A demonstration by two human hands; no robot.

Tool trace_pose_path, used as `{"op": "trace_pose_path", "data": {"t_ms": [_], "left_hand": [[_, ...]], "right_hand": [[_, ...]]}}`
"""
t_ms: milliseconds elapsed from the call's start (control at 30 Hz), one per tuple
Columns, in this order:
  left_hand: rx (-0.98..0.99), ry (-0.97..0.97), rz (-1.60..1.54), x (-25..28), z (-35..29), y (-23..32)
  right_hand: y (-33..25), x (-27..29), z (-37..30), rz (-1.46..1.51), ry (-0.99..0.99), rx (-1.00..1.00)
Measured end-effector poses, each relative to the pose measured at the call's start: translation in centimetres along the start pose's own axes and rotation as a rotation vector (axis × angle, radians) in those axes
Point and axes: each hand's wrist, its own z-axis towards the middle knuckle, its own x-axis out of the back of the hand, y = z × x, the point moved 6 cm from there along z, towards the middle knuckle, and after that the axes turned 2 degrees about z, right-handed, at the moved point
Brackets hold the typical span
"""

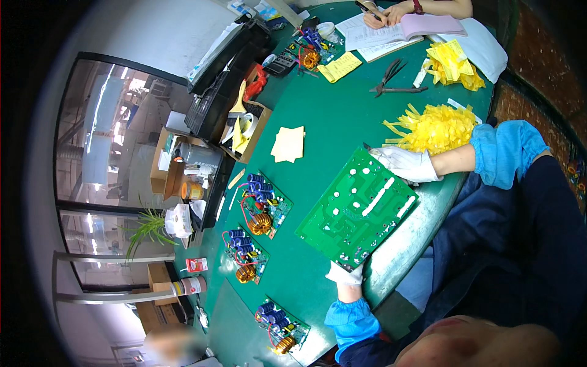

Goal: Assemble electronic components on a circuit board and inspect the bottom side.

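Left hand (345, 274) and right hand (408, 164) grasp a green circuit board (348, 215) near the tabletop (391, 254) edge. Probably stiff, fragile; best held by its rims.

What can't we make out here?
All in the head view:
- Far face of the green circuit board: turned away from the camera.
- Left hand: its fingers are mostly hidden by the board's lower corner.
- Person writing, hand visible: body cut off by the top edge.
- Person at lower left: blurred.
- Fine solder detail on the board: too small to judge.
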Motion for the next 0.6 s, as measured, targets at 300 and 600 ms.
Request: {"op": "trace_pose_path", "data": {"t_ms": [300,600], "left_hand": [[0.003,0.030,0.225,0.5,0.5,-1.1],[0.020,0.024,-0.053,0.6,0.6,-1.1]], "right_hand": [[3.4,-1.2,-1.1,0.024,-0.156,-0.156],[1.9,-1.2,-0.8,0.158,-0.273,-0.349]]}}
